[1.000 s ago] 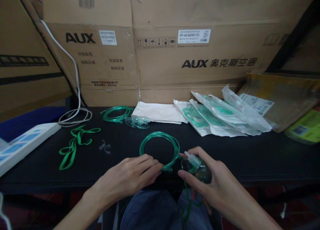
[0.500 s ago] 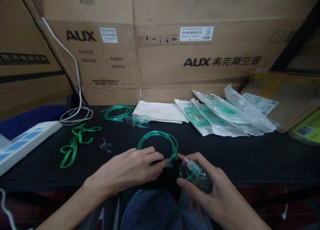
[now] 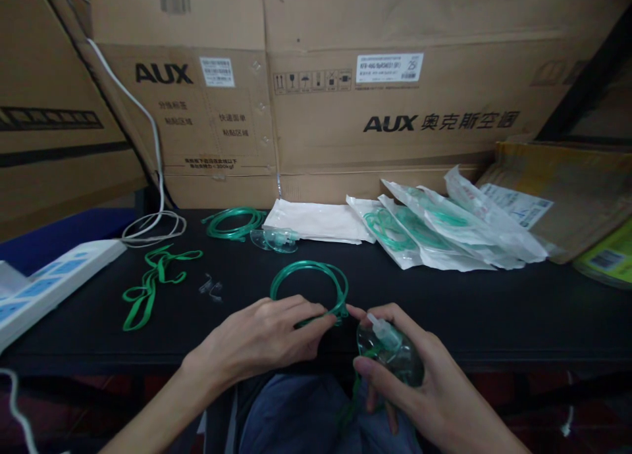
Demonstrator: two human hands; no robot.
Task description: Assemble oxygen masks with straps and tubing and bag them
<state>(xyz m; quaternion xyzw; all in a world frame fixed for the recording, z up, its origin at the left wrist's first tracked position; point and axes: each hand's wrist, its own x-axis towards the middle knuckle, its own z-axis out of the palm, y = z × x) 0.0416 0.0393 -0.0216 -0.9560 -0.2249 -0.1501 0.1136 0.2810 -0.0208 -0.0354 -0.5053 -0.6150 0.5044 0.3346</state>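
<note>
The right hand (image 3: 419, 368) grips a clear, domed mask (image 3: 409, 360) with a pale nozzle (image 3: 386, 334), near the edge of the black table (image 3: 474, 316). The left hand (image 3: 269, 329) touches a glossy green tube (image 3: 311, 265) coiled round; whether it pinches, I cannot tell.

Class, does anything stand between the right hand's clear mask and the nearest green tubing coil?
No separate object visibly does. Only an extended finger of the right hand reaches between the clear mask and the green tubing coil; the left hand covers part of its near side.
</note>
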